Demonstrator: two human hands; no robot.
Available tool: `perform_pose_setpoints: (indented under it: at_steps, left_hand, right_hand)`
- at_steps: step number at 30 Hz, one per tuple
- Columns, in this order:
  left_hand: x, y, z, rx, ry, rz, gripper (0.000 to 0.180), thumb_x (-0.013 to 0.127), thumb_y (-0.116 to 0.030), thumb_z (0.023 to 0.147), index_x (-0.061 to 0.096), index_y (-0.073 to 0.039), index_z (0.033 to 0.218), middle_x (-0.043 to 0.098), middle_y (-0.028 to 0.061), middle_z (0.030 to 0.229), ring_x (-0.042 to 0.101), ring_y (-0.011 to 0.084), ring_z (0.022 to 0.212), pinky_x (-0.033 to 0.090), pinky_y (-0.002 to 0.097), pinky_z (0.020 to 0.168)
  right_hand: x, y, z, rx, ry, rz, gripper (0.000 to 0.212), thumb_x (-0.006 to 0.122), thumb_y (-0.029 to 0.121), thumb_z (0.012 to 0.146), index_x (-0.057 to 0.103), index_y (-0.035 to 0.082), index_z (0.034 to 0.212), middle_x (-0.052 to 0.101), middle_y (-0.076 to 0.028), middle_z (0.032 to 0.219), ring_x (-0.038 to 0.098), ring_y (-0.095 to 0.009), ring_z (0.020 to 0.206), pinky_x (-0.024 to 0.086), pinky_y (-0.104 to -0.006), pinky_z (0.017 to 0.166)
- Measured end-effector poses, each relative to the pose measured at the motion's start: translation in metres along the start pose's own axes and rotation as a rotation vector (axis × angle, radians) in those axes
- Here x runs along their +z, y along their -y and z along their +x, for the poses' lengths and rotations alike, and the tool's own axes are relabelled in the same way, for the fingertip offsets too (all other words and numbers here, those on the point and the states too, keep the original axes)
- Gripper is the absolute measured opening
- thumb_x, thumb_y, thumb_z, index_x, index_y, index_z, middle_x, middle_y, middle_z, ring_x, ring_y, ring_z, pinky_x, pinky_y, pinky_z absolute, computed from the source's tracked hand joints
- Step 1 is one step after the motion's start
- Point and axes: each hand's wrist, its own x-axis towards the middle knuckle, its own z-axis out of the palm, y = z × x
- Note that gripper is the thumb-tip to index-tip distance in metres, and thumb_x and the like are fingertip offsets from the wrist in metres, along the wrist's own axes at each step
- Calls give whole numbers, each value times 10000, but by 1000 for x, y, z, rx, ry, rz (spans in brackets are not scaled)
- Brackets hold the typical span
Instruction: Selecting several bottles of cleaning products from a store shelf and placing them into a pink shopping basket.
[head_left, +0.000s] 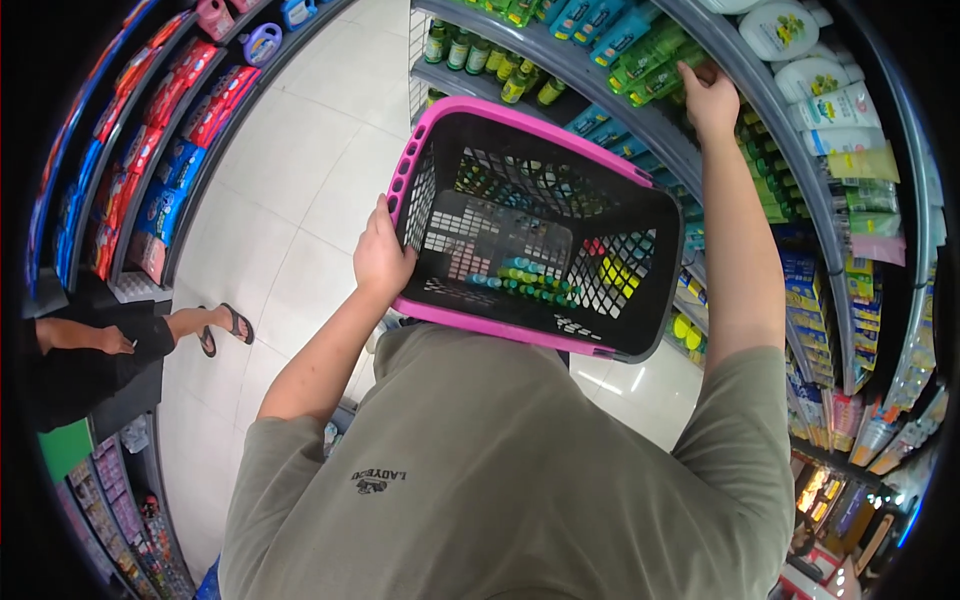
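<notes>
My left hand (381, 254) grips the left rim of a black mesh shopping basket with a pink rim (520, 125), held tilted against my chest. The basket looks empty; shelf goods show through its mesh. My right hand (709, 97) reaches up to the right-hand shelf and rests on a green box (668, 72) in a row of green and blue boxes. Whether its fingers close round the box is not visible.
Shelves (640, 110) on the right carry green bottles, blue and green boxes and white pouches. Shelves (160, 150) on the left hold red and blue packs. A white tiled aisle (300, 170) runs between them. Another person in sandals (215, 325) crouches at the lower left.
</notes>
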Motion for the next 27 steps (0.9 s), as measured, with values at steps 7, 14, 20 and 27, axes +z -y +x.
perform_pose_setpoints:
  at_steps: [7,14,20,27]
  left_hand:
    - [2,2,2,22,-17,-3,899,708,-74,678,234,18,1436,494,244,1287,575,399,1044,501,441,854]
    - [-1,-2,2,-42,62,13,894,708,-99,707,221,-3,1450,506,232,1283,529,380,1155,475,422,927]
    - [1,-1,1,14,11,70,891,700,-89,700,223,-8,1448,507,215,1276,550,369,1112,488,420,888]
    - [1,-4,3,5,34,111,879,685,-94,719,209,-4,1453,494,228,1295,534,385,1137,474,417,923]
  right_hand:
    - [-4,0,-36,-38,-115,101,499,748,369,806,615,-8,1106,700,-62,930,650,-131,848,487,-261,785]
    - [20,-26,-169,-26,63,183,173,687,209,833,660,43,871,645,-79,742,619,-178,684,495,-298,680]
    - [77,-128,-299,297,718,-9,225,675,240,794,676,66,938,690,-116,814,674,-278,775,523,-358,733]
    - [104,-207,-375,420,1180,-360,401,643,309,787,642,96,1126,649,-189,1125,619,-329,1059,484,-391,911]
